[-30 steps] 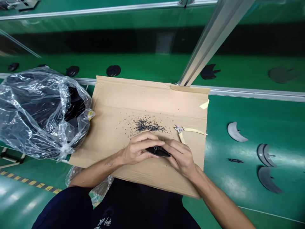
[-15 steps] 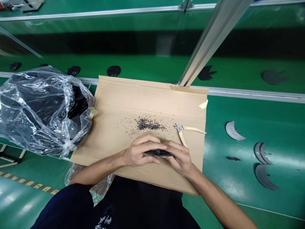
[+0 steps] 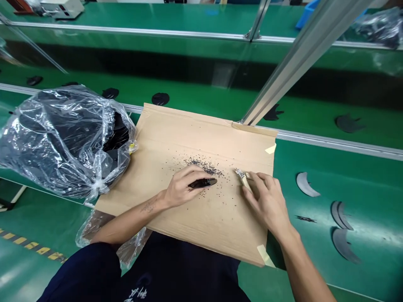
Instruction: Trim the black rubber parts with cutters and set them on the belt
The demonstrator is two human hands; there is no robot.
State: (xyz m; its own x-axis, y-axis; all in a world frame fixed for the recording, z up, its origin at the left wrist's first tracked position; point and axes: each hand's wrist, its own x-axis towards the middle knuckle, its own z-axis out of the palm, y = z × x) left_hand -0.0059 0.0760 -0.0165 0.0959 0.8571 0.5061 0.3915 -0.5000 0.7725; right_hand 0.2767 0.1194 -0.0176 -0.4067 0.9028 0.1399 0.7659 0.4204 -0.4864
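Observation:
My left hand (image 3: 184, 186) is closed around a glossy black curved plastic part (image 3: 203, 183), holding it just above the cardboard sheet (image 3: 176, 126). Part of that piece is hidden by my fingers. To the right, my right hand (image 3: 267, 201) has its fingers around the cream handles of a pair of side cutters (image 3: 242, 175), whose metal jaws point away from me. Most of the handles are covered by the hand. Between and beyond my hands, small black plastic scraps (image 3: 206, 167) lie scattered on the cardboard.
A clear plastic bag (image 3: 63, 142) of black parts stands left of the cardboard. Grey curved pieces (image 3: 344, 245) and a thin dark piece (image 3: 306, 219) lie on the green table (image 3: 371, 188) at right. A metal post (image 3: 283, 75) rises behind the cardboard's back right corner.
My right hand has left the black plastic part and moved right onto the side cutters, whose handles are now closer together. My left hand keeps the part alone. The view has shifted slightly.

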